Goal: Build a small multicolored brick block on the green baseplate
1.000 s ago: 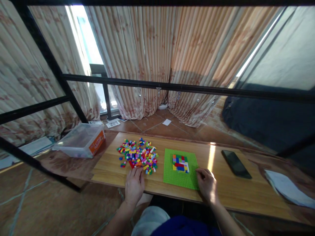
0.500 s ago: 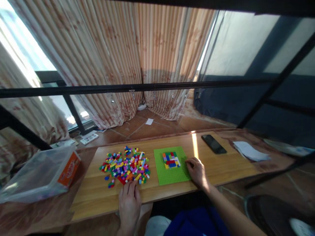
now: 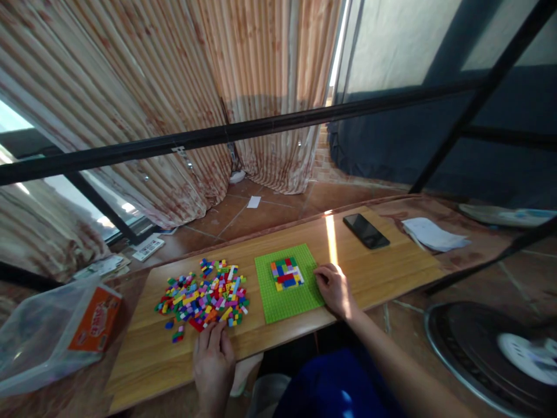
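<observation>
My left hand (image 3: 213,355) rests at the table's front edge, its fingers lying forward and touching the near side of a pile of small coloured building bricks (image 3: 221,293). A red brick (image 3: 196,324) lies just beyond its fingertips. My right hand (image 3: 334,285) is curled closed at the right edge of a green baseplate (image 3: 272,310); whether anything is inside its fingers is hidden. On the baseplate sits a flat, roughly square block of joined bricks (image 3: 286,274) in red, blue, yellow, white, green and other colours.
A black phone (image 3: 365,230) lies on the wooden table (image 3: 143,363) at the right, with white papers (image 3: 435,233) beyond it. A clear plastic box (image 3: 47,337) with an orange label stands left of the table. A black metal bar (image 3: 261,125) crosses behind, before the curtains.
The view has swung to the right, so table and box sit further left in the picture. Both hands keep their places by the brick pile and the baseplate. The joined bricks look the same.
</observation>
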Tool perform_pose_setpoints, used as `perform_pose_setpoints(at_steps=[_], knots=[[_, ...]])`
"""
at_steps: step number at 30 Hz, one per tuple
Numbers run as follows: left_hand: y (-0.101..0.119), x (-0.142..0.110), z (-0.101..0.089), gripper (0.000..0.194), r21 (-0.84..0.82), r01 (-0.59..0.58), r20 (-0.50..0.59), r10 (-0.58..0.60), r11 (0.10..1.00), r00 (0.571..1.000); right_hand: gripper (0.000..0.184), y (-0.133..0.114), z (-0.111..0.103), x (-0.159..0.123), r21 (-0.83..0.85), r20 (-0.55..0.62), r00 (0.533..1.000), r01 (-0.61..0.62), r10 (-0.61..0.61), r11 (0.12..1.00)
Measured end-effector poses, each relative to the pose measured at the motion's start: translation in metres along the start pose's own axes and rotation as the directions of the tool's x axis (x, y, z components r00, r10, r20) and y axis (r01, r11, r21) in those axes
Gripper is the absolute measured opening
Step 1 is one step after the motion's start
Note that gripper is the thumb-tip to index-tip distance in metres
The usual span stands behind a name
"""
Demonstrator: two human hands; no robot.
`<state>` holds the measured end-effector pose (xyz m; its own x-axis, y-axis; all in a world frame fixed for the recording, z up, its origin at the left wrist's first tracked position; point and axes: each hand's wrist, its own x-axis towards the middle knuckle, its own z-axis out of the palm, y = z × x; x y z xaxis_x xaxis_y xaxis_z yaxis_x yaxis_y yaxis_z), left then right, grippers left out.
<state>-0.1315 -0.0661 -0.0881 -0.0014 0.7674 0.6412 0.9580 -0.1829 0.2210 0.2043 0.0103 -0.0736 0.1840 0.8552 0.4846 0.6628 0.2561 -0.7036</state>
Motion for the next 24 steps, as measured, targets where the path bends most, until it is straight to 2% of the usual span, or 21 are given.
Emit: perform_pose_setpoints(at_steps=[9, 14, 16, 19, 22, 24], knots=[[0.008, 0.003, -0.006, 0.025, 0.022, 0.026, 0.013, -0.026, 0.999, 1.0, 0.019, 0.004, 0.0, -0.002, 0.04, 0.026, 1.0, -0.014, 0.013, 0.999], [0.011, 0.005, -0.007, 0.025, 0.023, 0.046, -0.001, -0.046, 0.999, 0.999, 0.019, 0.0, -0.003, 0.005, 0.08, 0.047, 0.994, -0.106, 0.103, 0.991], [0.012, 0.005, -0.006, 0.026, 0.031, 0.059, 0.01, -0.06, 0.998, 0.998, 0.02, -0.012, -0.004, 0.018, 0.064, 0.044, 0.991, -0.131, 0.129, 0.989], [0.012, 0.004, -0.006, 0.026, 0.035, 0.065, 0.023, -0.066, 0.997, 0.998, 0.022, -0.044, 0.002, 0.044, 0.03, 0.022, 1.0, 0.004, -0.005, 1.0], [0.012, 0.003, -0.007, 0.026, 0.02, 0.074, 0.029, -0.075, 0.997, 0.997, 0.024, -0.08, 0.024, 0.063, 0.147, 0.01, 0.994, 0.108, -0.111, 0.983], [0.013, 0.003, -0.007, 0.026, 0.016, 0.086, 0.028, -0.086, 0.996, 0.996, 0.025, -0.096, 0.044, 0.067, 0.281, 0.006, 0.993, 0.114, -0.12, 0.953]])
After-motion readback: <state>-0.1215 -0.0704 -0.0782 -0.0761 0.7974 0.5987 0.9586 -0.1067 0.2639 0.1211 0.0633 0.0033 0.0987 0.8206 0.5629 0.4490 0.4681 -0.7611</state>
